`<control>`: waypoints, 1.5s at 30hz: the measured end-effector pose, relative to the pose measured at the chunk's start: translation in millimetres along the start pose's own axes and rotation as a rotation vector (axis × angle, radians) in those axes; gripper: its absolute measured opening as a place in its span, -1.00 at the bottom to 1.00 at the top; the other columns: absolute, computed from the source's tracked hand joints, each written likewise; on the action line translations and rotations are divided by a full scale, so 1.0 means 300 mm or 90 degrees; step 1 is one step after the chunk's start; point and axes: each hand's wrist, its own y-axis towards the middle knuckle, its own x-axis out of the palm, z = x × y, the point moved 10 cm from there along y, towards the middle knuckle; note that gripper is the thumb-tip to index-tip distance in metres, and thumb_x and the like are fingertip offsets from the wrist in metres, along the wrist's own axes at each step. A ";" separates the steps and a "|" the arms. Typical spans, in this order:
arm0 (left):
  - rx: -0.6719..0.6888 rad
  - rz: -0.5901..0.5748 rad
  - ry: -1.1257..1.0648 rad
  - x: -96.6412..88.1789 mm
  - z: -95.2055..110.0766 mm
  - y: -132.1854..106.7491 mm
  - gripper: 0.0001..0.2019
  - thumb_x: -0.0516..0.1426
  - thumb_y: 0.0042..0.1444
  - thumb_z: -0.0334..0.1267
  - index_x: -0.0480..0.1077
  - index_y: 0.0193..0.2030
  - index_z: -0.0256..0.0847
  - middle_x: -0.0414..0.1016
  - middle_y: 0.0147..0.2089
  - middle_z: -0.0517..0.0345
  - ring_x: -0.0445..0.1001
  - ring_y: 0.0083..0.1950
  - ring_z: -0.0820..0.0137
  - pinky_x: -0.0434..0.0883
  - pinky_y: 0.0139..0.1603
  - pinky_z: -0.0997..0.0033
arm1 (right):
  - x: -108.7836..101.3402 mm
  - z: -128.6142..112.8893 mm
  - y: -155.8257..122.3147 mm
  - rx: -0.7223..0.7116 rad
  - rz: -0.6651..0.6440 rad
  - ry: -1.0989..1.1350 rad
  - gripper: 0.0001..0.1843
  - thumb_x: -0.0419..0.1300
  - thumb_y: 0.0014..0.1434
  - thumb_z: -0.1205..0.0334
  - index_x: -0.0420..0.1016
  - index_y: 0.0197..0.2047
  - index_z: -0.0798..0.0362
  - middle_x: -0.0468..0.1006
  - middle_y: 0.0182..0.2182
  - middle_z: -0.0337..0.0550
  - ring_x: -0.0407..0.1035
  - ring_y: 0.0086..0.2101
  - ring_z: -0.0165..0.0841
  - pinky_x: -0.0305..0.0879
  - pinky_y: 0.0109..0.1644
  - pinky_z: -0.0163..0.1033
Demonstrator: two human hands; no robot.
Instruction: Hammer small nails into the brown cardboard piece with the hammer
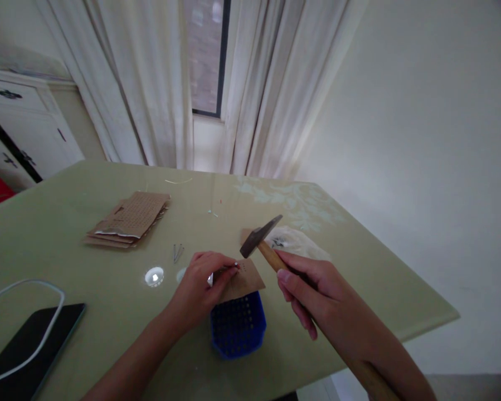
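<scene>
My right hand (312, 284) is wrapped round the wooden handle of a hammer (269, 253), whose dark metal head is raised above a piece of brown cardboard (250, 278). Pinched between the thumb and forefinger of my left hand (206, 281) is a small nail (236, 264), held at the cardboard. A row of tiny holes shows in the cardboard beside it. The cardboard rests across the far part of a blue plastic basket (238, 328) with a perforated bottom. Whether the nail's point is in the cardboard is hidden by my fingers.
Several loose nails (177, 253) lie left of my left hand. Farther left is a stack of brown cardboard pieces (129, 220). A clear plastic bag (296, 242) lies beyond the hammer. A dark tablet (33, 345) with a white cable (52, 328) is at the near left.
</scene>
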 end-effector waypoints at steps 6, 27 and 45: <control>0.007 -0.003 -0.004 0.008 0.002 0.001 -0.87 0.23 0.44 -0.29 0.64 -0.11 -0.06 0.79 -0.16 0.14 0.68 -0.14 0.22 0.40 0.04 0.17 | 0.006 -0.001 0.007 -0.010 0.001 -0.012 -0.64 0.18 0.55 -0.08 0.64 -0.11 -0.01 0.39 -0.64 -0.37 0.25 -0.71 -0.46 0.19 -0.69 -0.40; 0.028 -0.013 -0.037 0.018 0.010 -0.004 -0.88 0.25 0.45 -0.32 0.64 -0.08 -0.04 0.79 -0.13 0.20 0.69 -0.11 0.26 0.37 0.08 0.16 | 0.027 -0.049 -0.039 0.032 -0.025 -0.120 -0.62 0.08 0.61 -0.09 0.54 -0.05 -0.01 0.37 -0.58 -0.45 0.27 -0.65 -0.51 0.27 -0.57 -0.45; 0.028 -0.045 -0.009 0.024 0.032 0.005 -0.86 0.24 0.42 -0.37 0.64 -0.11 -0.05 0.80 -0.14 0.21 0.69 -0.09 0.23 0.33 0.08 0.15 | 0.051 -0.065 -0.036 0.026 0.017 -0.180 -0.58 0.06 0.61 -0.05 0.62 0.16 0.01 0.35 -0.65 -0.42 0.26 -0.67 -0.41 0.28 -0.51 -0.31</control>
